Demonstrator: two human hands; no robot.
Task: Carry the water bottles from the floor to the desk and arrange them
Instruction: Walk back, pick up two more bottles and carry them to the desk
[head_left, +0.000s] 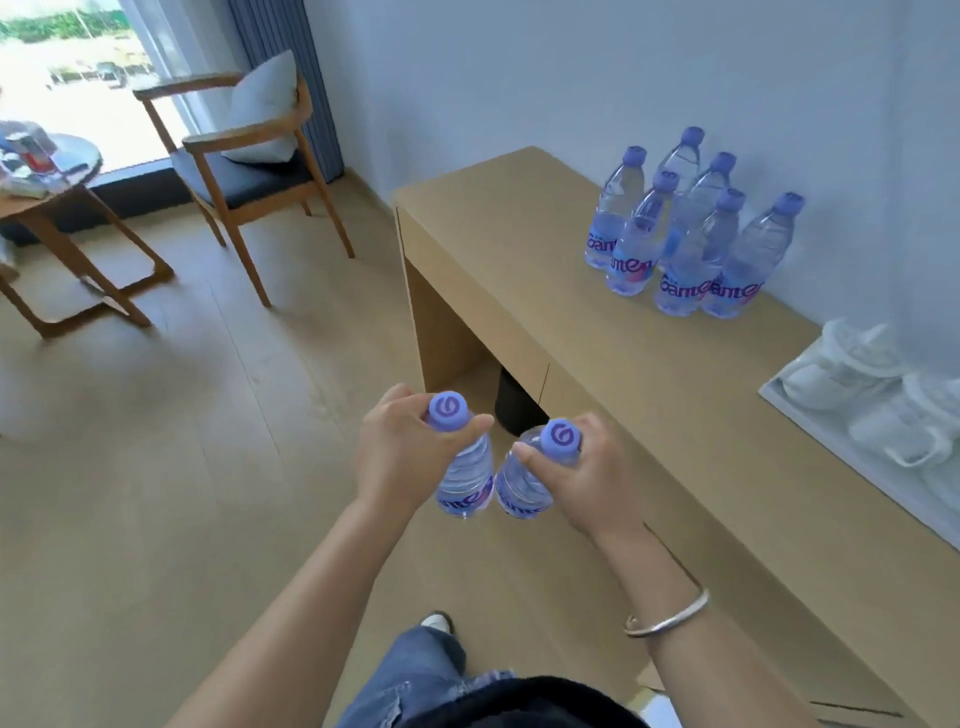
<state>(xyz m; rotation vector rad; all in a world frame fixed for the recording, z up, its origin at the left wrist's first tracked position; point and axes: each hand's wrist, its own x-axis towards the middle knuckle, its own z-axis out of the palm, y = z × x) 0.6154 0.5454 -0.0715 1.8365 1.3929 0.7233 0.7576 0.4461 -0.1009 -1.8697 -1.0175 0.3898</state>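
The left hand (397, 457) grips one water bottle (466, 480) just under its purple cap, fingers curled tight around the neck with the thumb tip pressed against the cap's side. The right hand (587, 470) holds a second bottle (522, 488) the same way — fingers wrapped round the neck, thumb laid along the shoulder. Both bottles hang upright over the wooden floor (182, 467), side by side and nearly touching, just beside the front edge of the desk (545, 291). On the desk, near the wall, seven more bottles (685, 228) stand upright in a tight cluster, their labels facing out. Further right on the desktop sits a white tray (795, 410) with white cups — well apart from the cluster. A silver bracelet (670, 618) circles the right wrist.
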